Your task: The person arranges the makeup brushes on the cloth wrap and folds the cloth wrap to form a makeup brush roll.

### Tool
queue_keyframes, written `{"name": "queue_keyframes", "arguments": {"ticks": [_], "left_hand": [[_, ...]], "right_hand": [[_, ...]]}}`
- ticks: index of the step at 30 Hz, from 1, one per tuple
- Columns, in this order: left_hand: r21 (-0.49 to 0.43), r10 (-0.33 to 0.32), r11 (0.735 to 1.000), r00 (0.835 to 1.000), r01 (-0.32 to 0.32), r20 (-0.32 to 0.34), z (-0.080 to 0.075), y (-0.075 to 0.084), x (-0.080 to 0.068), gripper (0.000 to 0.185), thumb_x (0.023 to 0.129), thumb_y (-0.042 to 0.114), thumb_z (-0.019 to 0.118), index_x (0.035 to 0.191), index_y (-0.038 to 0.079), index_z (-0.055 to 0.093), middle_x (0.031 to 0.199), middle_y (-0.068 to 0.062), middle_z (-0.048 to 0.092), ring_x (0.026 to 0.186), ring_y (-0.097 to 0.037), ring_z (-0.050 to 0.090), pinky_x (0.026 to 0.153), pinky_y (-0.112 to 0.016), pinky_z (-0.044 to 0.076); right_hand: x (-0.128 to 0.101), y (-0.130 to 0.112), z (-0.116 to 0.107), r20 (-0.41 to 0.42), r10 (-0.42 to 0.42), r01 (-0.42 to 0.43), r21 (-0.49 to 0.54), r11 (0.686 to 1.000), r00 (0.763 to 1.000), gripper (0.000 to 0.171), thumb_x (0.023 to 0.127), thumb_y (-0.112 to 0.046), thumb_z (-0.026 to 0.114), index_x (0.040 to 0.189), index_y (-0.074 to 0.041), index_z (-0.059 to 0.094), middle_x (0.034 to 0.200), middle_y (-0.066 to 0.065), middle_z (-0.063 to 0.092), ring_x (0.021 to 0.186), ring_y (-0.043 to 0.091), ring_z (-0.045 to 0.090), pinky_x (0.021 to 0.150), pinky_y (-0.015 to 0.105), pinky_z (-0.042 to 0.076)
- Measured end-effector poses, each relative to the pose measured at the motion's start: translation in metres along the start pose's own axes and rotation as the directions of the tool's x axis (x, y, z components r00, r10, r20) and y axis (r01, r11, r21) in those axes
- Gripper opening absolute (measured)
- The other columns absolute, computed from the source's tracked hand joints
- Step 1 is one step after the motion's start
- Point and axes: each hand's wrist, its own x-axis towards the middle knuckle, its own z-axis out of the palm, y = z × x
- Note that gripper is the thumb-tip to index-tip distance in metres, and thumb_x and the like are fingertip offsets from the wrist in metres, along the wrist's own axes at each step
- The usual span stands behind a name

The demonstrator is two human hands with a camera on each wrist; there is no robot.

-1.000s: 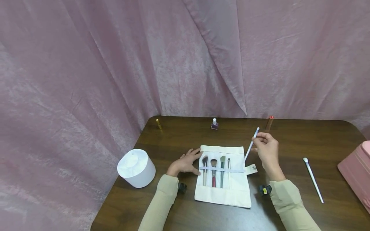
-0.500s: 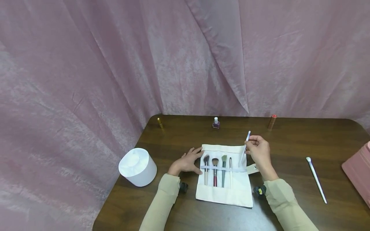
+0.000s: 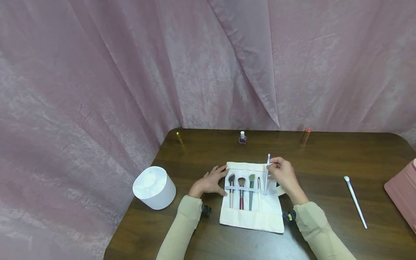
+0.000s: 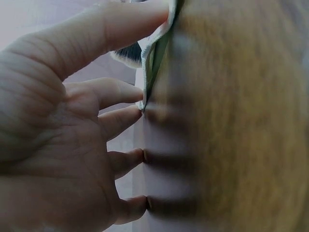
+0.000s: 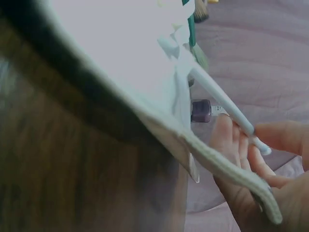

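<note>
Head, right hand: I see my right hand [image 3: 282, 174] pinching a white brush [image 3: 267, 172] near its top end, thumb against fingertips, over the right part of the roll [image 3: 253, 216].
Head, change: a second ago the brush was tilted out over the bare table [image 3: 325, 159], right of the roll; now it stands nearly upright, its lower end at the elastic band [image 3: 247, 190], right of the four brushes [image 3: 242, 191] already tucked in.
Head, meaning: I judge the brush is at the mouth of the last free loop, lined up but not yet seated.
Head, left hand: my left hand [image 3: 209, 182] lies flat with fingers spread, pressing the roll's left edge; it has not moved.
Head, around: a second white brush [image 3: 355, 202] lies well apart to the right, a pink case [image 3: 401, 193] at the edge, a white tub [image 3: 153, 187] to the left, a polish bottle [image 3: 242, 138] at the back.
Left wrist: fingertips [image 4: 137, 121] rest straight on the cloth edge [image 4: 154, 58]; a dark brush head [image 4: 129, 54] shows just behind it.
Right wrist: fingers [image 5: 227, 140] and thumb pinch the brush [image 5: 219, 104], which runs down under a cloth strap [image 5: 181, 87]; the roll's hem [image 5: 227, 166] crosses in front.
</note>
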Motion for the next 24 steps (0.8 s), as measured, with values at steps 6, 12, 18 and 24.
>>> {"name": "queue_keyframes", "arguments": {"ticks": [6, 12, 18, 24], "left_hand": [[0.001, -0.012, 1.0, 1.0, 0.012, 0.0, -0.001, 0.002, 0.0, 0.094, 0.082, 0.02, 0.086, 0.159, 0.012, 0.033, 0.169, -0.001, 0.015, 0.155, -0.03, 0.002, 0.12, -0.059, 0.007], [0.014, -0.013, 1.0, 1.0, 0.013, 0.001, -0.001, 0.003, -0.001, 0.094, 0.082, 0.021, 0.086, 0.159, 0.012, 0.033, 0.169, -0.001, 0.015, 0.155, -0.03, 0.002, 0.12, -0.059, 0.008], [0.001, -0.011, 1.0, 1.0, 0.011, -0.007, -0.002, 0.003, -0.001, 0.094, 0.082, 0.02, 0.086, 0.159, 0.012, 0.033, 0.169, -0.001, 0.016, 0.155, -0.03, 0.003, 0.12, -0.059, 0.007], [0.004, -0.008, 1.0, 1.0, 0.008, -0.004, -0.001, 0.003, -0.001, 0.093, 0.083, 0.02, 0.086, 0.159, 0.012, 0.033, 0.169, -0.001, 0.015, 0.155, -0.031, 0.003, 0.119, -0.06, 0.008]], "right_hand": [[0.0, 0.0, -0.002, 0.076, -0.006, 0.01, -0.042, 0.999, 0.997, 0.033, 0.099, 0.0, 0.052, 0.128, 0.016, 0.049, 0.1, 0.028, 0.063, 0.077, 0.023, 0.064, 0.067, 0.03, 0.059], [-0.003, -0.007, -0.002, 0.077, -0.074, 0.085, -0.149, 0.985, 0.994, 0.028, 0.096, 0.002, 0.056, 0.12, 0.015, 0.054, 0.093, 0.023, 0.065, 0.073, 0.022, 0.064, 0.061, 0.029, 0.055], [-0.006, -0.012, 0.001, 0.075, -0.142, 0.159, -0.321, 0.934, 0.987, 0.025, 0.092, 0.001, 0.059, 0.114, 0.014, 0.059, 0.088, 0.018, 0.068, 0.069, 0.021, 0.065, 0.06, 0.031, 0.05], [-0.012, -0.018, 0.005, 0.091, -0.104, 0.131, -0.385, 0.914, 0.99, 0.028, 0.092, 0.002, 0.058, 0.116, 0.018, 0.058, 0.089, 0.022, 0.068, 0.071, 0.025, 0.065, 0.061, 0.037, 0.052]]}}
